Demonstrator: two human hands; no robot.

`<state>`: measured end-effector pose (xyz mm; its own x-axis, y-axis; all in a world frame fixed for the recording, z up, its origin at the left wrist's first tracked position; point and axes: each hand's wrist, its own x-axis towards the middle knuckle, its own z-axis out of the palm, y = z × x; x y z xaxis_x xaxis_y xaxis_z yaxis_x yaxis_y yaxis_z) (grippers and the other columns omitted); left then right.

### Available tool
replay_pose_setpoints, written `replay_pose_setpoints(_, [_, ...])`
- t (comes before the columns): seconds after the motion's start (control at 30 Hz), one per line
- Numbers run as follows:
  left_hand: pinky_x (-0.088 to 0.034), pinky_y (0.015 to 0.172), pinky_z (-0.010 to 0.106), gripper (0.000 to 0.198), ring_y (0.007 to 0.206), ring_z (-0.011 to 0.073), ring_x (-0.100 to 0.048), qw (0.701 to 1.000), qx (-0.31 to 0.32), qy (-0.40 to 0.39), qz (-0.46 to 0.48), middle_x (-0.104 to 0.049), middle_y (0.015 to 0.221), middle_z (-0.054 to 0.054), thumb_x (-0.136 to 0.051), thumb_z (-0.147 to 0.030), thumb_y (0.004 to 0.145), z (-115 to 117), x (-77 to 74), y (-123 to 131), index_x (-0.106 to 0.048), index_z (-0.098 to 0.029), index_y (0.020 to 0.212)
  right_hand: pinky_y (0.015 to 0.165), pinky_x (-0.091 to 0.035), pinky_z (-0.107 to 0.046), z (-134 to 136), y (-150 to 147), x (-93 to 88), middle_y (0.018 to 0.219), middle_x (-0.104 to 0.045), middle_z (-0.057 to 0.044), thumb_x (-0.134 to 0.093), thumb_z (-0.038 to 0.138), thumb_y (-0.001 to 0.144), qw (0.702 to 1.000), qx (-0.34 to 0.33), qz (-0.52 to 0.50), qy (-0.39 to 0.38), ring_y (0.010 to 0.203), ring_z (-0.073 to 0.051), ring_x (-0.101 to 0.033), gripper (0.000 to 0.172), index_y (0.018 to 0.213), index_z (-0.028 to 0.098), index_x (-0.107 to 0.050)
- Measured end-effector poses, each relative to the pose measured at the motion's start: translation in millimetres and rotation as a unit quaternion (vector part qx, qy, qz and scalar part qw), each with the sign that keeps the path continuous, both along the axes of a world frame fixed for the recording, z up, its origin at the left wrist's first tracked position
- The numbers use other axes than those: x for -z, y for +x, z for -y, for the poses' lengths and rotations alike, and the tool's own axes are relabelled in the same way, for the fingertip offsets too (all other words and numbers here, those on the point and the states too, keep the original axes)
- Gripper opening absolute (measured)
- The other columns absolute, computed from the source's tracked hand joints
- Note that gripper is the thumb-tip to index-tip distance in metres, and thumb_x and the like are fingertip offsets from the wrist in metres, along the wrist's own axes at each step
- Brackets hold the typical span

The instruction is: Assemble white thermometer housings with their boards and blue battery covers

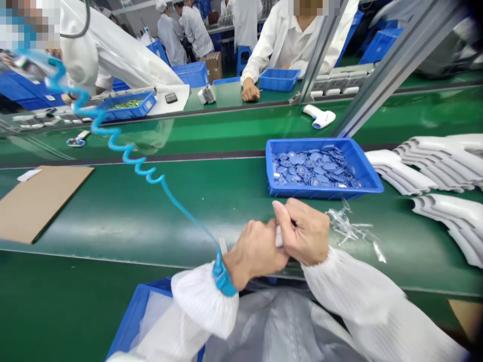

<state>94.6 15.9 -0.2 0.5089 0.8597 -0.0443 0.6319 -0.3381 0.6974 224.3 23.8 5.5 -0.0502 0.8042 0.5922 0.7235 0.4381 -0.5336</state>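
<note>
My left hand (256,254) and my right hand (304,231) meet above the green conveyor belt (151,221), pinching a small white piece (278,237) between them. Most of that piece is hidden by my fingers. A blue anti-static strap (222,274) circles my left wrist, and its coiled blue cord (113,141) runs up to the left. Just beyond my hands sits a blue tray (324,146) heaped with round blue discs (313,168). Clear plastic scraps (349,226) lie right beside my right hand.
Stacked white plastic housings (441,166) lie at the right. A cardboard sheet (39,201) rests on the belt at the left. Below my arms is a blue crate (132,317) lined with a plastic bag. Co-workers in white sit and stand beyond a second belt, behind metal rails.
</note>
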Motion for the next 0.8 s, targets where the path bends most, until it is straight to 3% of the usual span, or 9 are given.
replay_pose_setpoints(0.07, [-0.043, 0.061, 0.035, 0.028, 0.067, 0.029, -0.068, 0.999, -0.019, 0.015, -0.036, -0.074, 0.082, 0.015, -0.061, -0.033, 0.085, 1.5, 2.3, -2.7, -0.066, -0.012, 0.105, 0.053, -0.03, -0.029, 0.8, 0.5, 0.1, 0.052, -0.04, 0.002, -0.045, 0.033, 0.103, 1.0, -0.002, -0.023, 0.002, 0.049, -0.009, -0.039, 0.052, 0.052, 0.022, -0.041])
replay_pose_setpoints(0.23, [-0.045, 0.06, 0.032, 0.026, 0.072, 0.0257, -0.07, 0.998, -0.008, -0.039, 0.046, -0.075, 0.093, 0.01, -0.057, -0.037, 0.092, 5.7, 2.9, -5.8, -0.064, -0.018, 0.108, 0.056, -0.031, -0.029, 0.1, -2.6, -9.9, 0.054, -0.045, 0.002, -0.05, 0.034, 0.102, 0.999, -0.011, 0.026, -0.033, 0.053, -0.01, -0.042, 0.05, 0.055, 0.021, -0.043])
replay_pose_setpoints(0.43, [-0.049, 0.072, 0.046, 0.036, 0.077, 0.0392, -0.07, 0.994, -0.021, 0.04, -0.098, -0.072, 0.086, 0.022, -0.059, -0.03, 0.086, -6.0, -6.2, -2.1, -0.063, -0.006, 0.112, 0.052, -0.027, -0.031, -14.6, -7.8, -3.8, 0.049, -0.038, 0.002, -0.046, 0.029, 0.101, 0.999, -0.011, 0.002, 0.053, 0.048, -0.009, -0.036, 0.055, 0.047, 0.021, -0.038])
replay_pose_setpoints(0.57, [-0.046, 0.067, 0.035, 0.026, 0.079, 0.0301, -0.071, 0.999, -0.025, -0.006, 0.029, -0.074, 0.091, 0.011, -0.063, -0.036, 0.088, -9.5, -3.5, -4.2, -0.062, -0.016, 0.104, 0.052, -0.032, -0.03, -12.5, -0.6, -1.8, 0.049, -0.046, 0.001, -0.05, 0.027, 0.1, 0.994, 0.049, -0.077, 0.059, 0.048, -0.01, -0.042, 0.051, 0.05, 0.021, -0.05])
replay_pose_setpoints(0.67, [-0.044, 0.063, 0.029, 0.033, 0.083, 0.0239, -0.07, 0.989, -0.053, -0.06, 0.128, -0.074, 0.098, 0.005, -0.07, -0.045, 0.087, -4.4, 4.2, -5.8, -0.059, -0.02, 0.107, 0.054, -0.035, -0.03, -7.1, 4.5, -4.1, 0.053, -0.052, 0.001, -0.05, 0.027, 0.101, 0.992, 0.068, -0.104, 0.032, 0.05, -0.011, -0.047, 0.045, 0.057, 0.021, -0.057])
replay_pose_setpoints(0.73, [-0.044, 0.064, 0.03, 0.035, 0.083, 0.0246, -0.07, 0.991, -0.057, -0.046, 0.111, -0.074, 0.098, 0.007, -0.067, -0.045, 0.089, -1.2, 8.2, -3.1, -0.058, -0.019, 0.111, 0.056, -0.035, -0.03, -5.1, 4.1, -4.2, 0.055, -0.053, 0.0, -0.053, 0.03, 0.099, 0.994, 0.048, -0.096, -0.004, 0.053, -0.012, -0.048, 0.043, 0.058, 0.021, -0.057])
replay_pose_setpoints(0.8, [-0.042, 0.062, 0.032, 0.032, 0.078, 0.0275, -0.071, 0.998, -0.053, -0.003, 0.032, -0.073, 0.094, 0.012, -0.062, -0.04, 0.091, 0.5, 10.2, 3.4, -0.057, -0.015, 0.11, 0.057, -0.035, -0.031, -3.9, 1.6, -3.1, 0.054, -0.054, 0.0, -0.052, 0.029, 0.099, 0.995, 0.03, -0.089, -0.022, 0.053, -0.013, -0.048, 0.044, 0.057, 0.021, -0.057])
